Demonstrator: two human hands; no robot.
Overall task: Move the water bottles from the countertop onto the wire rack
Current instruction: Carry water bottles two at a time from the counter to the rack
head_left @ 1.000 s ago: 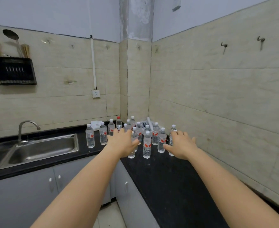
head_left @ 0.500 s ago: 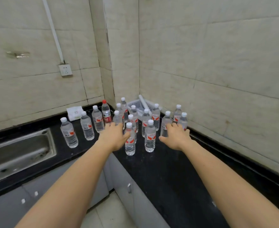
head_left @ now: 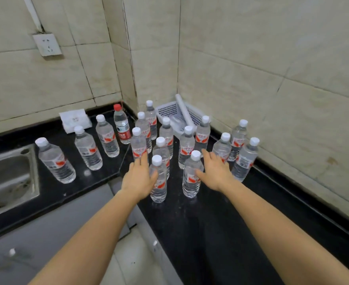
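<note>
on the black countertop, corner end: nothing shifted yet, both hands going in for the 1st pair.

all the water bottles i can see stand upright on the counter, bunched in the corner w/ a few strung out toward the sink. the wire rack isn't in view, so i reckon 0 done, the whole lot left. my left hand is beside the front-left bottle, thumb against it, fingers straight, not wrapped. right hand same at the front-right bottle: fingers spread, no grip. red-cap bottle further back, white basket behind.
</note>
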